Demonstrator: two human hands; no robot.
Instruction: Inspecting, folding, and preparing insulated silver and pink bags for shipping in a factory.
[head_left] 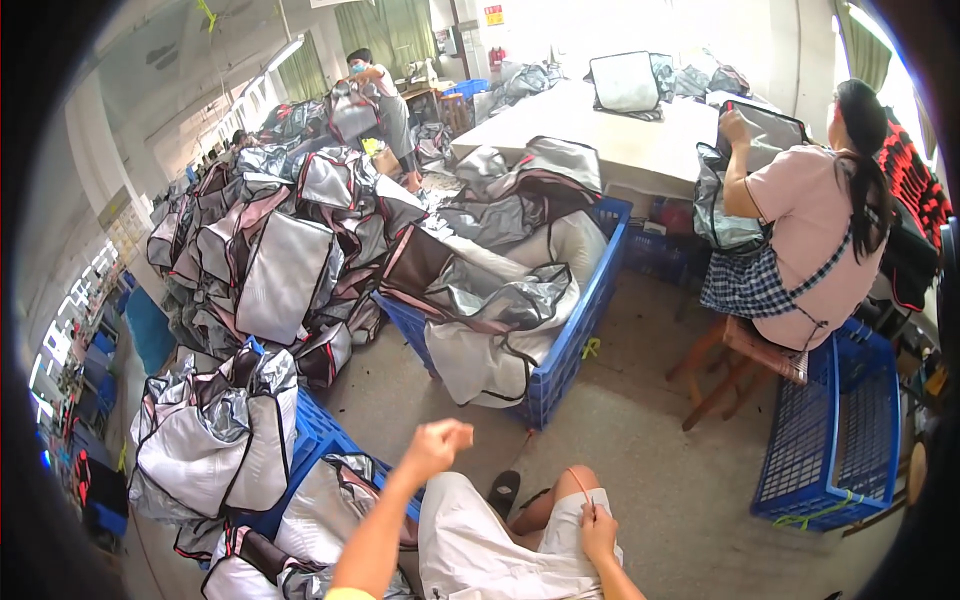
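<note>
My left hand (432,452) is raised in front of my lap, its fingers curled closed. Whether anything is in them I cannot make out. My right hand (600,532) rests at my right thigh, closed on a thin orange cord (577,481) whose upper end stands up over my knee. Beyond my left hand is a blue plastic crate (560,385) heaped with silver, black-edged insulated bag pieces (480,365). To the left of my lap, more silver bags (215,435) spill over another blue crate (318,425).
A large pile of silver bags (285,275) fills the left. At the right, a person (810,220) on a wooden stool (765,350) handles a bag at a white table (560,125). A blue crate (800,450) stands behind the stool. Another person (385,90) is farther back.
</note>
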